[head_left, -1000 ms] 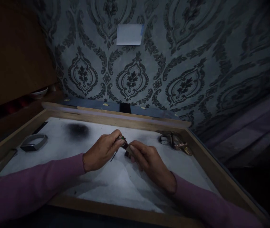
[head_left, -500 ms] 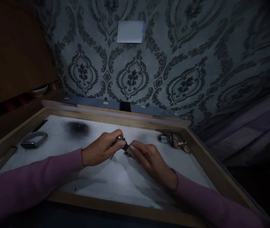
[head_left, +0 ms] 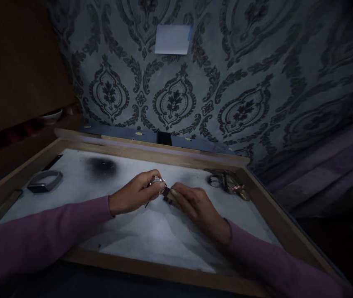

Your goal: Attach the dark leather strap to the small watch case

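Over the middle of the white-lined tray (head_left: 151, 154), my left hand (head_left: 136, 192) is closed around a wristwatch (head_left: 161, 185). Its round, shiny-rimmed face shows partly between thumb and fingers. A dark strap (head_left: 167, 192) runs from the case toward my right hand (head_left: 197, 207), whose thumb and fingers pinch it. Below the left fingers a thin dark piece sticks down; whether it belongs to the watch I cannot tell. Part of the watch is hidden by my left thumb.
A grey band with a dark rectangular front (head_left: 45, 181) stands at the tray's left. Several watches (head_left: 228, 184) lie heaped at the right, near the wooden rim (head_left: 263, 207). A dark smudge (head_left: 103, 167) marks the lining. Patterned wallpaper (head_left: 173, 99) rises behind.
The watch has tilted, so more of its round face shows now than the edge seen before. My left hand has turned slightly; my right hand keeps its pinch on the strap.
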Tool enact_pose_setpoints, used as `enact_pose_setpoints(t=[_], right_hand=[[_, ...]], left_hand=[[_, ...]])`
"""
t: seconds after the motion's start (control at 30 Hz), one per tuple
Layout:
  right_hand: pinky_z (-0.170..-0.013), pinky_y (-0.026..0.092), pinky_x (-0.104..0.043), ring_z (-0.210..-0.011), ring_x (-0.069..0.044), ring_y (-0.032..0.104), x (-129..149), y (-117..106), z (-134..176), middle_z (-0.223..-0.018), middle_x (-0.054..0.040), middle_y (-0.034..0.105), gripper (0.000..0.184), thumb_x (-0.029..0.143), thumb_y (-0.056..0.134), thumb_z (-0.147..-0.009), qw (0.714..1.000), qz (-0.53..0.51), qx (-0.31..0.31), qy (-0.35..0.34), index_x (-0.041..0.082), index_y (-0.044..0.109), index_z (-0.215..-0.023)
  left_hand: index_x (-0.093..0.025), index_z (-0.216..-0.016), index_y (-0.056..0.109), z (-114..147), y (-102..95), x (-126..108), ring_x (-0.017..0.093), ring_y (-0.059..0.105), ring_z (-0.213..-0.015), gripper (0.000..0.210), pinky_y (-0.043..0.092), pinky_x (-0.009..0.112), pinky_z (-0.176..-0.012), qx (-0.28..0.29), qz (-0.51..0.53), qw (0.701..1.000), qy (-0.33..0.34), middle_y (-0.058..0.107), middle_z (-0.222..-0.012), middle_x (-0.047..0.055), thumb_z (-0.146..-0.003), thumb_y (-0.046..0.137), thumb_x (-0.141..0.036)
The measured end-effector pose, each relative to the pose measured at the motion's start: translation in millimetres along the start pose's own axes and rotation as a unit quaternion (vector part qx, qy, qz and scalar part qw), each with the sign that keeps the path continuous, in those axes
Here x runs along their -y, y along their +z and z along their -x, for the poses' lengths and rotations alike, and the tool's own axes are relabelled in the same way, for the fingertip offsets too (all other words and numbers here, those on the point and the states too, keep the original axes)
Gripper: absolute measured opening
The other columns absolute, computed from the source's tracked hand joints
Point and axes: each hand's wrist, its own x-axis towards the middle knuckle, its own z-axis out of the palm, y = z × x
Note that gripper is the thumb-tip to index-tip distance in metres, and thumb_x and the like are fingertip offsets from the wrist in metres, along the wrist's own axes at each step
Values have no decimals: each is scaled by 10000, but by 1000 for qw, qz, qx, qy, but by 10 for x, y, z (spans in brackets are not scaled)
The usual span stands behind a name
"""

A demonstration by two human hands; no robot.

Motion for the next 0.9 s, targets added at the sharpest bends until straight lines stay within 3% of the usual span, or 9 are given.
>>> enact_pose_setpoints(t=[0.2,0.37,0.43,0.53,0.6,0.67,0.77,0.83,0.9], right_hand=[[-432,309,-193,-417,-70,383,12,-61,-61,-532,38,477,433,484,383,-968,969,-202,90,113,154,537,-735],[-386,265,-183,-373,-59,354,15,-98,-80,-433,53,435,532,571,415,-927,949,-259,122,131,124,626,-730],[-372,274,-173,-394,-68,437,22,-102,-87,-479,31,513,509,584,443,-909,941,-281,124,143,129,620,-766],[-430,412,-178,-565,-124,632,22,-90,-87,-680,-45,652,479,592,487,-881,925,-318,124,167,133,600,-801],[-479,471,-199,-638,-148,674,15,-76,-80,-788,-77,678,465,584,502,-877,916,-335,126,179,131,591,-816],[-422,422,-183,-534,-118,635,9,-59,-68,-743,-58,667,448,569,487,-893,914,-339,130,179,136,562,-809],[-355,261,-168,-354,-47,395,10,-32,-55,-528,45,517,429,534,441,-930,930,-314,110,154,158,496,-731],[-378,238,-182,-371,-49,300,18,-14,-51,-474,75,403,439,505,413,-951,946,-283,87,129,174,447,-664],[-410,252,-197,-416,-64,303,27,2,-48,-488,68,369,452,486,385,-965,962,-243,68,103,188,402,-626]], left_hand=[[-165,-795,477,-17,-24,18,106,409,-581,221,330,228,-546,-26,-128,989,66,445,-643,-36,-934,404,-320],[-179,-811,459,3,-20,-3,111,441,-605,170,338,231,-582,-24,-170,982,82,467,-662,-40,-944,394,-263],[-187,-800,435,7,-16,-5,111,436,-600,166,330,231,-578,-26,-179,980,83,454,-653,-47,-945,394,-257],[-191,-789,411,9,-11,-1,106,428,-594,169,320,228,-574,-30,-189,977,91,442,-652,-52,-946,394,-249],[-192,-793,408,10,-9,1,103,425,-592,163,318,227,-574,-31,-193,976,94,443,-656,-54,-947,392,-243],[-192,-800,408,12,-6,4,103,422,-592,154,316,226,-574,-31,-197,976,91,442,-657,-55,-946,392,-238],[-194,-795,397,16,0,11,103,413,-585,157,311,226,-567,-32,-194,977,82,435,-649,-58,-946,391,-237],[-199,-789,384,20,5,18,104,408,-577,163,308,227,-561,-34,-194,977,82,431,-642,-60,-947,388,-238],[-203,-792,377,27,11,22,106,409,-571,162,304,228,-555,-37,-203,974,89,427,-637,-60,-949,386,-238]])
